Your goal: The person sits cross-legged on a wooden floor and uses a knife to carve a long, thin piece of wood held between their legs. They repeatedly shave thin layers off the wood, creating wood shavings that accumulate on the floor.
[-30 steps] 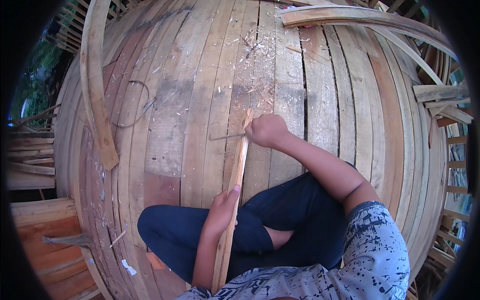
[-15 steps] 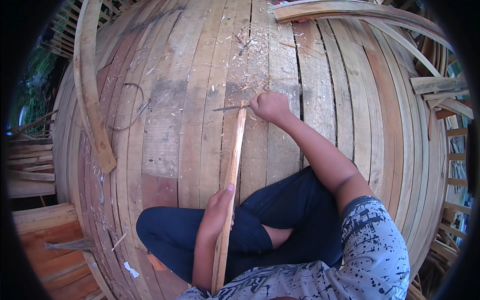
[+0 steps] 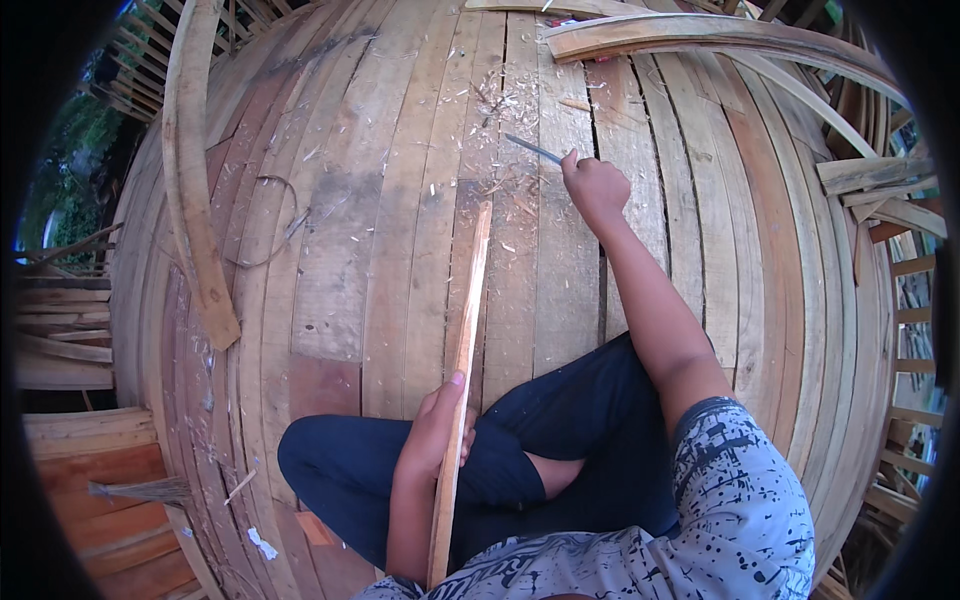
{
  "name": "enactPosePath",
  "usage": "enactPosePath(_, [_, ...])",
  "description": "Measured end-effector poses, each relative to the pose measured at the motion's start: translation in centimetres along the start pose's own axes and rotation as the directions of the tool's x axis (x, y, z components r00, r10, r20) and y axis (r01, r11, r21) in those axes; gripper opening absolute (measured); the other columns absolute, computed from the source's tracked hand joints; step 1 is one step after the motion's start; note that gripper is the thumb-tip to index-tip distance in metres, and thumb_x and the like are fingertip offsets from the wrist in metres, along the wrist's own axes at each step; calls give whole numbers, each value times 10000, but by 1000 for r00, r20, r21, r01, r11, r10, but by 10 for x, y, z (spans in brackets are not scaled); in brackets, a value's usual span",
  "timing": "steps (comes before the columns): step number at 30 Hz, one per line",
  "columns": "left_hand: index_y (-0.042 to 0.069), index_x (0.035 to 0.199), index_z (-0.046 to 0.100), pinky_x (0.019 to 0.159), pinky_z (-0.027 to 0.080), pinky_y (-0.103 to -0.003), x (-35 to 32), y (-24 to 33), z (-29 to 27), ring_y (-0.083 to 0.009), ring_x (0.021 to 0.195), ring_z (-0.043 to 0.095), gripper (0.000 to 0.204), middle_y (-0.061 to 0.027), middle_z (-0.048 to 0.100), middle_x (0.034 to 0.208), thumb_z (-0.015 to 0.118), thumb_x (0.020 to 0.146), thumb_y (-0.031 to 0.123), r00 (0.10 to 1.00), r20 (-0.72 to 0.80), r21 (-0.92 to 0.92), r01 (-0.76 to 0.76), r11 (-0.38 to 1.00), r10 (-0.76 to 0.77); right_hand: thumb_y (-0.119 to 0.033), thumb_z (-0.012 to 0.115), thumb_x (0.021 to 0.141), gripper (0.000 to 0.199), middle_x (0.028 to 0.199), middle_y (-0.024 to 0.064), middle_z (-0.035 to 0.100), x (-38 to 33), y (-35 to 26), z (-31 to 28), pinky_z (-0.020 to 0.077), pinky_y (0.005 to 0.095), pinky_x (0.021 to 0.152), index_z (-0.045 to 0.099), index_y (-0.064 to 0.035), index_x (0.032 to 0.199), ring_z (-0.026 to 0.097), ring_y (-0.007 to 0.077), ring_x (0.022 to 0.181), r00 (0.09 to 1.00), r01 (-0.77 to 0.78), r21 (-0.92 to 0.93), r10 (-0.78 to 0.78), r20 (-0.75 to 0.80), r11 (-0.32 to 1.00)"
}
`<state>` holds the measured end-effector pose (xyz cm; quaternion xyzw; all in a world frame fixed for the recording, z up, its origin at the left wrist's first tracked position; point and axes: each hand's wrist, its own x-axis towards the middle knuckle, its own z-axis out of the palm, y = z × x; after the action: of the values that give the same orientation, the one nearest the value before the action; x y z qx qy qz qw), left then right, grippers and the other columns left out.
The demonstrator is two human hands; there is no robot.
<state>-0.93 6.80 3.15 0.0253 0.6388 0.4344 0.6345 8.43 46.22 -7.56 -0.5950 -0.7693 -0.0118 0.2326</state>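
At far left a curved wooden plank (image 3: 190, 180) lay on the plank floor (image 3: 340, 250), with a wire loop (image 3: 262, 222) just beside it. Your left hand (image 3: 437, 430) was closed around a long wooden strip (image 3: 462, 350), which ran from your lap out across the floor. Wood shavings (image 3: 500, 100) were scattered beyond its far tip. Your right hand (image 3: 594, 187) was fisted on a thin blade (image 3: 533, 149), lifted past the strip's end.

Plank floor (image 3: 400, 250), curved batten (image 3: 190, 180), shavings (image 3: 500, 100)
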Motion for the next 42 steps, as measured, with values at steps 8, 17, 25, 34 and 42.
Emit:
enactPosePath(8, [80,982,511,319,347,-252,8,-7,5,-99,358,435,511,4,422,541,514,986,591,1000,-23,79,-19,997,21,-490,538,984,542,907,239,714,-18,-30,-28,525,451,837,724,19,969,695,376,914,754,35,556,-386,531,831])
enactPosePath(17, [70,983,515,325,352,-253,9,-5,13,-104,367,443,504,-2,430,548,518,990,575,999,-52,119,2,993,4,-371,526,991,376,1104,180,715,-21,-32,-3,511,450,911,710,-86,1153,673,358,1049,659,85,477,-409,631,875])
enactPosePath(25, [76,956,514,327,354,-255,9,-5,16,-105,368,441,489,-4,432,551,510,995,563,999,-33,126,-3,992,7,-359,514,977,378,1024,196,724,-21,-38,-24,517,467,896,732,-76,1100,679,378,997,664,124,378,-360,656,917])
enactPosePath(34, [75,911,514,329,363,-260,8,-7,16,-106,373,450,483,-8,444,558,513,997,550,998,-54,144,-4,990,12,-512,543,931,497,1056,166,730,-26,-51,-53,524,454,914,747,-81,1071,686,345,1034,513,273,289,-393,763,918])
enactPosePath(42, [75,906,530,366,414,-275,8,-3,15,-107,413,492,448,-8,479,586,538,1002,513,999,-35,160,-1,987,6,-532,579,940,477,596,61,564,-25,-38,-6,393,366,478,629,-86,781,508,198,492,474,-232,398,-254,843,888])
